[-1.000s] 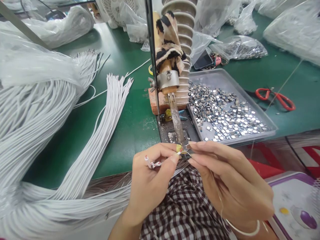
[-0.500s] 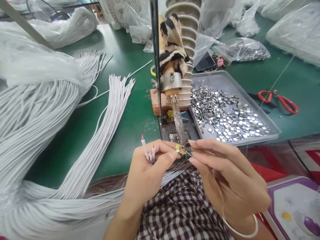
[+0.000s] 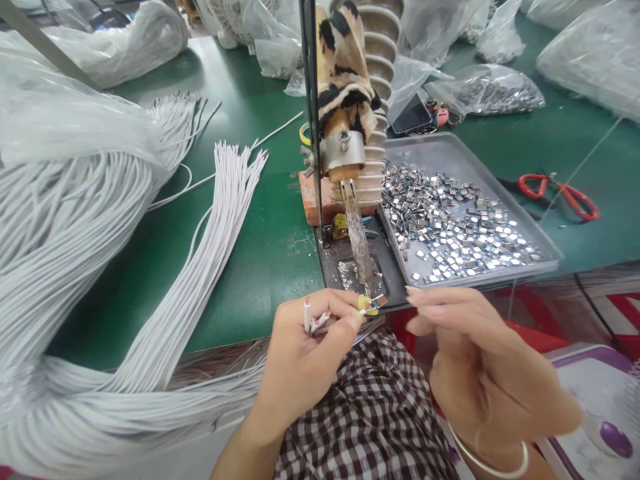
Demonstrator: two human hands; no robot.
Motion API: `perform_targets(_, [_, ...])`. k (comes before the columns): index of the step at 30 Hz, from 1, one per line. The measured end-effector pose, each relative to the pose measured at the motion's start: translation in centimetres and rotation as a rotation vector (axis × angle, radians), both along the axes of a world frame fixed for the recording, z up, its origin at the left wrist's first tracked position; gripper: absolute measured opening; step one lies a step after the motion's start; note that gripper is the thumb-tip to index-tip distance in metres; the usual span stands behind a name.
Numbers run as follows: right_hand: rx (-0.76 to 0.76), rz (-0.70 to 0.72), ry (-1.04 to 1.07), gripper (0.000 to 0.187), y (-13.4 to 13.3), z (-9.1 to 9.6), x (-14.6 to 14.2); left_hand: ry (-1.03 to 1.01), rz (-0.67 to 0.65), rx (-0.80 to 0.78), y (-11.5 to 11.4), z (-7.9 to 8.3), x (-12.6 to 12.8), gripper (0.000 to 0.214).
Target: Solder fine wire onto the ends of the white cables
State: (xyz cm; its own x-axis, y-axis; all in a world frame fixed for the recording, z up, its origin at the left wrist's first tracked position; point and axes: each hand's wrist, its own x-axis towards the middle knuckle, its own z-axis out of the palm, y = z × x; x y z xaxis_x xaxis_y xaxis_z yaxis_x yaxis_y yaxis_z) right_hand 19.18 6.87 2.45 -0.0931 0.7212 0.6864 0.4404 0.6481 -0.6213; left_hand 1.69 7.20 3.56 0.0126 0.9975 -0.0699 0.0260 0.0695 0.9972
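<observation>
My left hand (image 3: pixel 305 360) is closed around a few white cable ends (image 3: pixel 313 319) and pinches one wire with a small metal clip (image 3: pixel 376 301) at the tip of the soldering iron (image 3: pixel 356 233). My right hand (image 3: pixel 480 367) hovers just right of that tip, fingers loosely curled and pressed together; a thin strand seems to run up from it, but what it holds is too small to name. A grey tray (image 3: pixel 545 248) full of shiny metal clips (image 3: pixel 450 223) lies beyond the right hand.
Big bundles of white cables (image 3: pixel 75 220) cover the green table (image 3: pixel 260 220) on the left. Red scissors (image 3: pixel 560 193), a phone (image 3: pixel 410 115) and plastic bags (image 3: pixel 590 60) lie at the right and back. A vertical metal post (image 3: pixel 309 100) stands by the iron.
My right hand has drawn back to the right, away from the iron tip and the clip. My left hand stays at the tip, its cable ends shifted slightly.
</observation>
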Motion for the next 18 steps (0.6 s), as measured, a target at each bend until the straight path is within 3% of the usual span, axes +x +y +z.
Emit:
perform_targets(2, [-0.046, 0.043, -0.066, 0.039, -0.2, 0.7, 0.4, 0.088, -0.063, 0.054, -0.2, -0.1, 0.5, 0.022])
perform_targets(5, [-0.118, 0.168, -0.138, 0.029, -0.5, 1.8, 0.5, 0.159, -0.277, 0.158, -0.6, -0.5, 1.2, 0.021])
perform_targets(9, [-0.226, 0.219, -0.044, 0.018, -0.8, 1.9, 0.9, 0.158, -0.479, 0.269, -1.3, -1.5, 1.4, 0.021])
perform_targets(14, [-0.28, 0.201, 0.005, 0.018, -1.1, 1.3, 1.8, 0.265, -0.387, 0.336, -2.2, -2.1, 1.0, 0.024])
perform_targets(18, [-0.374, 0.284, 0.021, 0.024, -0.9, 1.5, 2.2, 0.165, -0.262, 0.352, -2.5, -2.2, 1.3, 0.01])
